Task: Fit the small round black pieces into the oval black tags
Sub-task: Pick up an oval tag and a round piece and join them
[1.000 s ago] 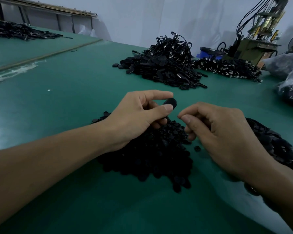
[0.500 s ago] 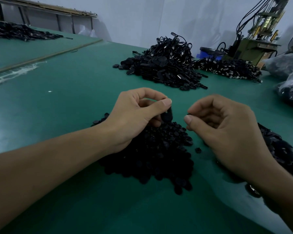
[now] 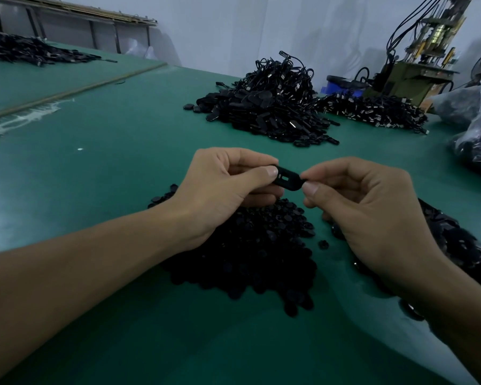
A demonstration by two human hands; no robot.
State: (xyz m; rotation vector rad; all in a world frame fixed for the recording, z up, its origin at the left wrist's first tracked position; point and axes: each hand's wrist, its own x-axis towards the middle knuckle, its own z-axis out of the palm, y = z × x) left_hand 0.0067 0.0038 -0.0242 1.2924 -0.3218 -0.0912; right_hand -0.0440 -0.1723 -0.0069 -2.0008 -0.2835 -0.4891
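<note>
1. Head view, the grip: an oval tag [image 3: 288, 179] is held in the air between both hands, above the table [image 3: 95, 168]. Its left end is pinched between thumb and forefinger of the left hand [image 3: 222, 190]. Its right end is met by the closed thumb and forefinger of the right hand [image 3: 372, 218].
2. Head view, what is hidden: whether a small round piece is already held between the right fingertips cannot be told, as they are closed tightly.
3. Head view, the deciding relation: the tag's long axis runs left to right, from one pinch to the other. Its open face is turned up toward the camera, and a pale slot is seen near the left thumb. The free end lies directly at the right fingertips, so the fitting is judged to fall to the right hand, with the left acting as a steady holder.
4. Head view, the supply: the heap of round pieces [image 3: 256, 254] lies directly under the hands, and a single loose piece [image 3: 323, 243] rests just beside it, near the right hand.
5. Head view, surroundings: a corded pile of tags [image 3: 270, 107] is seen well beyond the hands, and a machine [image 3: 417, 65] stands at the far right.
</note>
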